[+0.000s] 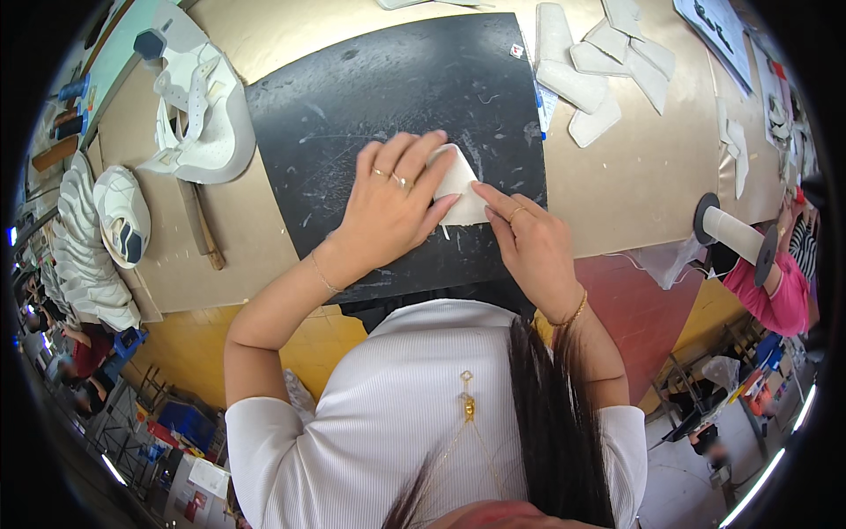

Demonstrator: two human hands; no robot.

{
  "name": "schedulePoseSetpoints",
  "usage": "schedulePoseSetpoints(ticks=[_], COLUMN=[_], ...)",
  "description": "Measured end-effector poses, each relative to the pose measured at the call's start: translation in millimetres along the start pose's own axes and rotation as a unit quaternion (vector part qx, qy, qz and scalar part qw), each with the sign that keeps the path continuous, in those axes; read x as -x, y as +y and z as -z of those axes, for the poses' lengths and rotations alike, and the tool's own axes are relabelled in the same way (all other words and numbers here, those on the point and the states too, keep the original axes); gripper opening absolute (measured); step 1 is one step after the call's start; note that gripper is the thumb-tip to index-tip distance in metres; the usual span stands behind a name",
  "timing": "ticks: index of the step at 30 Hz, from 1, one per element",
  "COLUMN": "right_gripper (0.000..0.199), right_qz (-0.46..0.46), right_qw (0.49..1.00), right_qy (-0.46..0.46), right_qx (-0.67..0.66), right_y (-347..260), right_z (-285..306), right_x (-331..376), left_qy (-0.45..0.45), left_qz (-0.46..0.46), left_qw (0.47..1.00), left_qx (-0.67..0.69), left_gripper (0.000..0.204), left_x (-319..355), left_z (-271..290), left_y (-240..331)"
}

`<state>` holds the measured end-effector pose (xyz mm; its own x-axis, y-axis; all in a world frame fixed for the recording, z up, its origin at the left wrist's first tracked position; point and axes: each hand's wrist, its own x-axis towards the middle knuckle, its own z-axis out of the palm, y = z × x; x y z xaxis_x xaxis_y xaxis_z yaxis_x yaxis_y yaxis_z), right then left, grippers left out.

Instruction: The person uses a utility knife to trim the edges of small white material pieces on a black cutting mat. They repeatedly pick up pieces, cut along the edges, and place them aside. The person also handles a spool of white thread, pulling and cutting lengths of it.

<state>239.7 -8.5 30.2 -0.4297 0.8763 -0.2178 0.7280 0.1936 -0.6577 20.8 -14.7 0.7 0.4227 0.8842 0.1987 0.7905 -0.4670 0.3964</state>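
Observation:
A small white shoe-upper piece (460,187) with a rounded top lies on a black work board (388,97). My left hand (397,189) is closed on its left side, thumb across the lower face and fingertips at the upper edge. At the piece's right edge my right hand (527,227) pinches it between thumb and forefinger. A short white strip or thread (446,233) sticks out below the lower edge. My left fingers cover part of the piece.
Left of the board are a white shoe upper (231,132), a wooden-handled hammer (208,238) and stacked white uppers (88,256). Pale cut pieces (595,115) lie at the far right, with a spool (736,236) at the table's right edge. Another person in a pink sleeve (775,295) is nearby.

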Motion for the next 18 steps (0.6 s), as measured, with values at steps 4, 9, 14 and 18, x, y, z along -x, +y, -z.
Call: schedulePoseSetpoints(ticks=[4,9,14,18], right_gripper=[0.035,0.032,0.035,0.038], right_qz=[0.015,-0.02,-0.024,-0.004], right_qw=[1.0,0.999,0.999,1.0], right_qy=[0.008,-0.012,-0.028,-0.004], right_qx=[0.001,-0.048,-0.018,0.023], right_y=[5.4,12.0,14.0,16.6], right_z=[-1.1,7.2,13.3,7.2], right_x=[0.9,10.1,33.3,42.9], left_qy=[-0.028,-0.025,-0.027,-0.033], left_qz=[-0.097,-0.104,-0.103,-0.109], left_qw=[0.993,0.994,0.994,0.993], left_qx=[0.059,0.024,-0.007,-0.023], left_gripper=[0.052,0.051,0.051,0.052], left_x=[7.5,1.5,0.8,0.7], left_z=[-8.4,-11.3,-11.1,-11.8], left_y=[-1.7,-6.8,-4.3,-3.9])
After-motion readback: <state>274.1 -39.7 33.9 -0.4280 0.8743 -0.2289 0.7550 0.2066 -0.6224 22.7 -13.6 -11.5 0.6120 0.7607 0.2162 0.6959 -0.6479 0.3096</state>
